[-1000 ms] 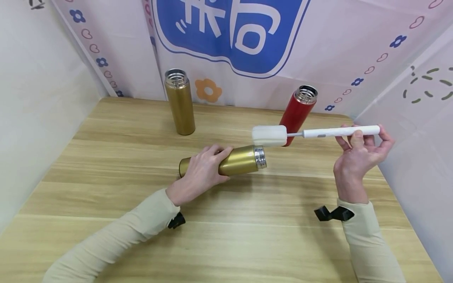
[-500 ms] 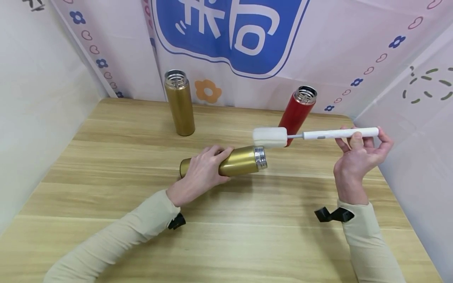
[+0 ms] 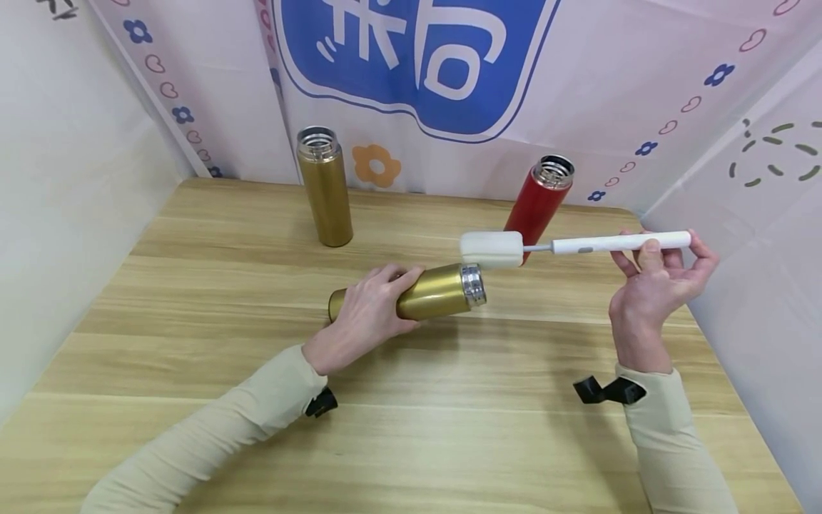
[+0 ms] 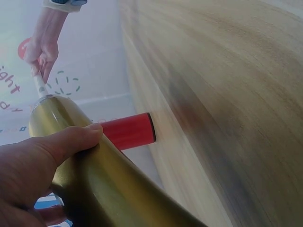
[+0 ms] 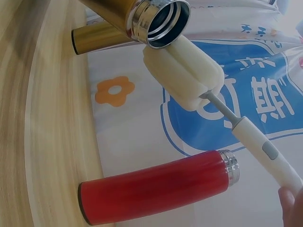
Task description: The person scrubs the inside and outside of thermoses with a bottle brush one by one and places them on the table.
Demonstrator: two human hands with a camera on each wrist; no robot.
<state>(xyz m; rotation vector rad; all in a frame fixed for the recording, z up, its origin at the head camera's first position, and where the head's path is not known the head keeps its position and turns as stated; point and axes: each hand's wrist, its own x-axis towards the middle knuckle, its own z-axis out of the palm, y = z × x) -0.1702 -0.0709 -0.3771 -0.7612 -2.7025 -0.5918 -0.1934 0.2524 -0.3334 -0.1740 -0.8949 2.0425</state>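
Note:
My left hand (image 3: 366, 310) grips a gold thermos bottle (image 3: 433, 293) around its body. The bottle is tilted on its side above the table, its open steel mouth toward the right. My right hand (image 3: 661, 285) pinches the white handle (image 3: 616, 243) of a bottle brush with a white sponge head (image 3: 491, 248). In the head view the sponge sits just above the bottle's neck. From the right wrist, the sponge head (image 5: 184, 73) shows outside the mouth, its tip right at the rim (image 5: 173, 28). In the left wrist view the thumb (image 4: 78, 139) lies along the gold body.
A second gold bottle (image 3: 326, 193) stands upright, uncapped, at the back left of the wooden table (image 3: 411, 442). An uncapped red bottle (image 3: 539, 200) stands at the back right, behind the brush. A printed cloth (image 3: 417, 64) hangs behind the table's far edge.
Very little differs. The brush has dipped slightly and its handle now lies almost level, while the left hand and its bottle stay nearly in place.

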